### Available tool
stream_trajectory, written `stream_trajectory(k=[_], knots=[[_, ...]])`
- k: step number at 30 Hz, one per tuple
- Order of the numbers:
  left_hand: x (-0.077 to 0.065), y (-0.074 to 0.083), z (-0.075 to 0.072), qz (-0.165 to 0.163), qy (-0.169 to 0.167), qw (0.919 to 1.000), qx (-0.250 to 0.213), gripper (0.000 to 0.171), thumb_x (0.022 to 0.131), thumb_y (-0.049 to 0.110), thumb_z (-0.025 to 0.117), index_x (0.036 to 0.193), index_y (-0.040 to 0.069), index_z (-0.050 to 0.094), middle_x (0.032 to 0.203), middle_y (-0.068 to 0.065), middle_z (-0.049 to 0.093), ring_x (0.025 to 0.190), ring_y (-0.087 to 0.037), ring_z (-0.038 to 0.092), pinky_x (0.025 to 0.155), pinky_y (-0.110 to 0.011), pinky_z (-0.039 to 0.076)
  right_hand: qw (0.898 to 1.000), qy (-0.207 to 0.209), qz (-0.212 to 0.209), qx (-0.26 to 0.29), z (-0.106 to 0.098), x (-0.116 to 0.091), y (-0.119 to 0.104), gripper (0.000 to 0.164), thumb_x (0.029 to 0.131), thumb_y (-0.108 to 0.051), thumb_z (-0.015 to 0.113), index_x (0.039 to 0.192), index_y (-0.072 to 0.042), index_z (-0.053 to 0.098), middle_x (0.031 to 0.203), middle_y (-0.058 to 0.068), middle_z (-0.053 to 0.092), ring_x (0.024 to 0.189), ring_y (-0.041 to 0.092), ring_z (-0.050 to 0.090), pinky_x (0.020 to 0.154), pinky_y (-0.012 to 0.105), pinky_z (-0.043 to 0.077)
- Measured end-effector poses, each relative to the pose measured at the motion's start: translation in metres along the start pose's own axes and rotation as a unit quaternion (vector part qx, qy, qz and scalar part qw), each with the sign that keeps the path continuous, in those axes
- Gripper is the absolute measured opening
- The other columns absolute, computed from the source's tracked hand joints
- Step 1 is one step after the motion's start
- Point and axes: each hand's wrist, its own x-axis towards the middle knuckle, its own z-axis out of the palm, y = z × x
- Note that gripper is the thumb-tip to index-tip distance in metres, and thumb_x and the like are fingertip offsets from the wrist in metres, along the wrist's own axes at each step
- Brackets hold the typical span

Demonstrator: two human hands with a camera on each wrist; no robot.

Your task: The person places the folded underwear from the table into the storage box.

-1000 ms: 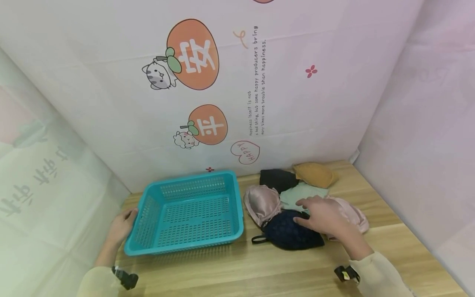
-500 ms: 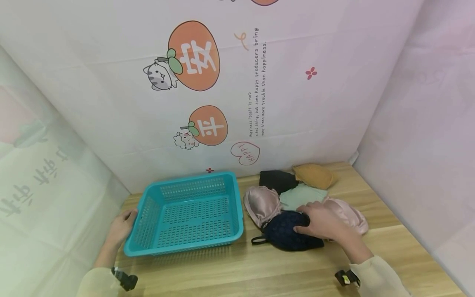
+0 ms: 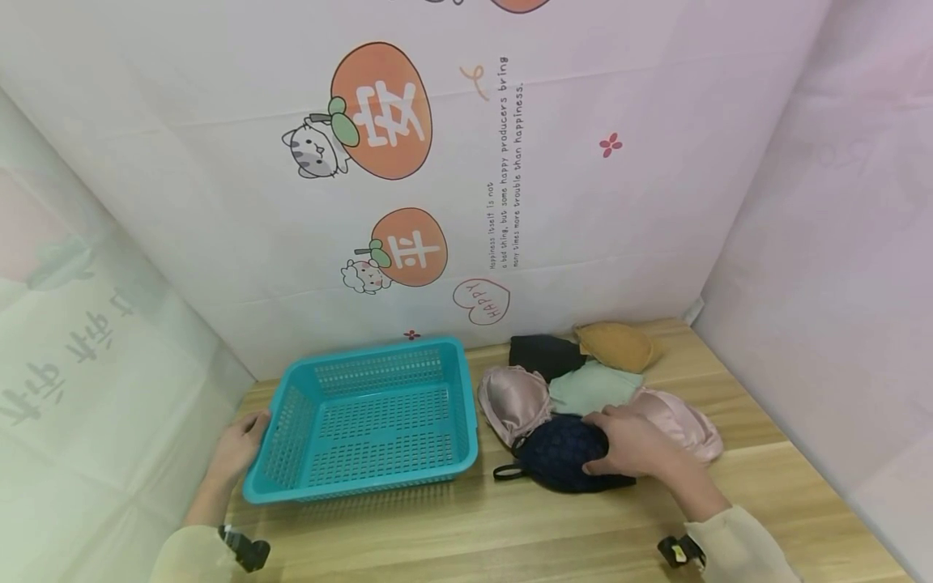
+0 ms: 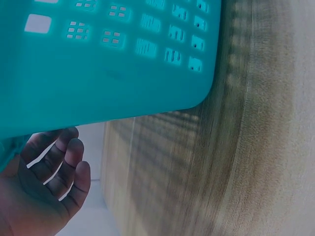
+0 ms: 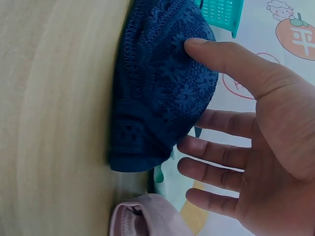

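In the head view a navy lace bra point(image 3: 557, 455) lies on the table in front of a group of other bras. My right hand point(image 3: 634, 444) pinches its right side. The right wrist view shows the thumb on the lace cup point(image 5: 170, 73) and the fingers at its far edge. At the left, my left hand point(image 3: 242, 444) holds the left rim of a turquoise plastic basket point(image 3: 472, 441). In the left wrist view the fingers point(image 4: 81, 177) curve below the rim, and the thumb is mostly hidden.
Around the navy bra lie a mauve satin bra point(image 3: 513, 401), a mint green one point(image 3: 594, 386), a pale pink one point(image 3: 681, 421), a black one point(image 3: 543, 353) and a mustard one point(image 3: 619, 344). A printed white cloth wall point(image 3: 568, 219) stands behind the wooden table point(image 3: 437, 534).
My right hand has come down from above the bras onto the navy bra, and its thumb and fingers have closed on it. The left hand and basket have stayed in place.
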Motion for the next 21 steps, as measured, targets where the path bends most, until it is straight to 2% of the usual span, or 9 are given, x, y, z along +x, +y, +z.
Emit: stream_trajectory(k=[10, 21], knots=[[-0.001, 0.0, 0.001, -0.002, 0.0, 1.0, -0.004, 0.084, 0.105, 0.058, 0.012, 0.15, -0.01, 0.03, 0.152, -0.037, 0.033, 0.139, -0.057, 0.032, 0.111, -0.068, 0.031, 1.0, -0.009, 0.001, 0.02, 0.013, 0.0, 0.004, 0.091, 0.066, -0.058, 0.086, 0.135, -0.004, 0.058, 0.117, 0.013, 0.062, 0.108, 0.031, 0.063, 0.091, 0.048, 0.054], [0.001, -0.003, 0.001, 0.002, -0.001, 1.0, -0.003, 0.083, 0.105, 0.058, 0.015, 0.15, -0.01, 0.031, 0.15, -0.037, 0.036, 0.137, -0.056, 0.035, 0.109, -0.068, 0.035, 1.0, 0.022, -0.017, 0.013, 0.025, 0.001, 0.009, 0.092, 0.064, -0.062, 0.086, 0.129, -0.002, 0.062, 0.112, 0.01, 0.062, 0.104, 0.028, 0.063, 0.088, 0.045, 0.055]])
